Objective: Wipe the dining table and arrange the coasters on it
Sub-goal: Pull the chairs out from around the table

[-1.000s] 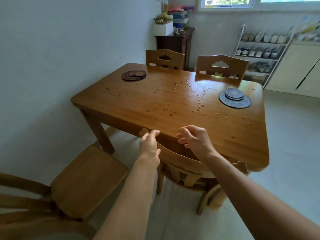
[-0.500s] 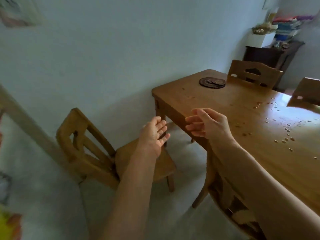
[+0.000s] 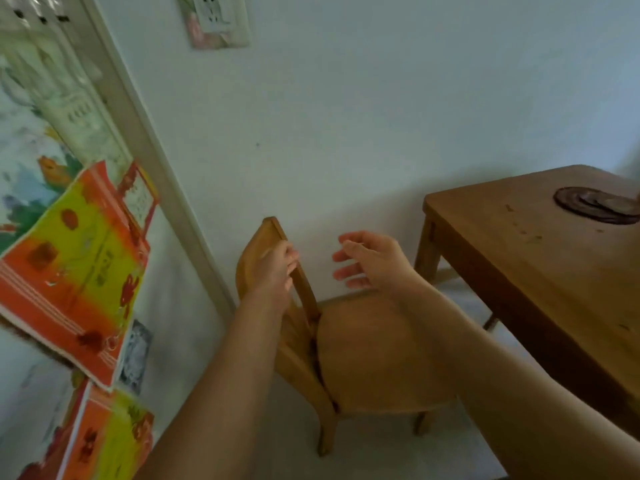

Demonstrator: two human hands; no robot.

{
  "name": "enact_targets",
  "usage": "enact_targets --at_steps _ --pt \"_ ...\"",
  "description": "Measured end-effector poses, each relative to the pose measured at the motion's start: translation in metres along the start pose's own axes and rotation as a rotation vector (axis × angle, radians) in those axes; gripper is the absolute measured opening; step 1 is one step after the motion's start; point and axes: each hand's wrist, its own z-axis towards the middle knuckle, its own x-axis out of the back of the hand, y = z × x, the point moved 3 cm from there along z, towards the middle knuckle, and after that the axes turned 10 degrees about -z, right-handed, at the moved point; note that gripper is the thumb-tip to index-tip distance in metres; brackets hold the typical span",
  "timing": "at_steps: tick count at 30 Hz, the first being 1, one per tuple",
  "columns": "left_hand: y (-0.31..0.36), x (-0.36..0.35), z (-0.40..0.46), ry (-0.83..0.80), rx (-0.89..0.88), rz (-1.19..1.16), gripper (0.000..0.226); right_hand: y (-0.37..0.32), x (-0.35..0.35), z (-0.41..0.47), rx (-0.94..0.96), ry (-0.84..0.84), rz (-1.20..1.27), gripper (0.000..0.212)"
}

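The top rail of a chair [image 3: 277,233] is gripped by the left hand [image 3: 275,271]. The right hand [image 3: 372,261] is held open above the seat, fingers spread, touching nothing. Brown coasters [image 3: 599,205] are stacked near the table's [image 3: 519,258] far left corner.

The chair [image 3: 363,351] stands between the wall [image 3: 381,116] and the bench [image 3: 540,271] corner, its backrest blocking the left side where the left grip [image 3: 273,268] holds the top rail; open air lies above the seat, where the right grip [image 3: 372,261] hovers; dark coasters [image 3: 595,204] occupy the bench's far corner
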Motion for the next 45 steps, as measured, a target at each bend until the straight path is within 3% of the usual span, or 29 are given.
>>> enact_targets --at_steps 3,10,14,17,19,23,26,30,37,45 --pt "0.022 0.025 0.049 0.084 -0.02 0.075 0.018 -0.008 -0.043 0.049 -0.031 -0.063 -0.062 0.017" --pt "0.042 0.065 0.148 0.107 -0.006 0.342 0.066 0.01 -0.152 0.126 -0.056 -0.28 -0.285 0.007" --pt "0.035 0.075 0.186 0.082 0.116 0.502 0.066 0.03 -0.201 0.143 -0.007 -0.481 -0.499 0.03" --pt "0.022 0.079 0.204 0.043 0.223 0.515 0.055 0.05 -0.22 0.148 -0.098 -0.607 -0.718 0.085" --pt "0.014 0.082 0.214 0.04 0.233 0.544 0.058 0.058 -0.228 0.148 -0.138 -0.647 -0.839 0.107" --pt "0.002 0.089 0.223 0.083 0.256 0.525 0.063 0.064 -0.234 0.147 -0.091 -0.575 -0.939 0.103" --pt "-0.016 0.099 0.226 0.088 0.347 0.465 0.082 0.069 -0.229 0.14 -0.084 -0.56 -0.972 0.101" --pt "-0.037 0.095 0.198 0.035 0.433 0.385 0.054 0.075 -0.206 0.113 -0.067 -0.602 -0.995 0.101" --pt "-0.075 0.069 0.123 -0.004 0.436 0.345 0.009 0.09 -0.14 0.05 -0.078 -0.683 -1.007 0.097" --pt "-0.118 0.04 0.054 -0.059 0.459 0.323 0.008 0.116 -0.073 -0.017 -0.109 -0.564 -0.989 0.088"
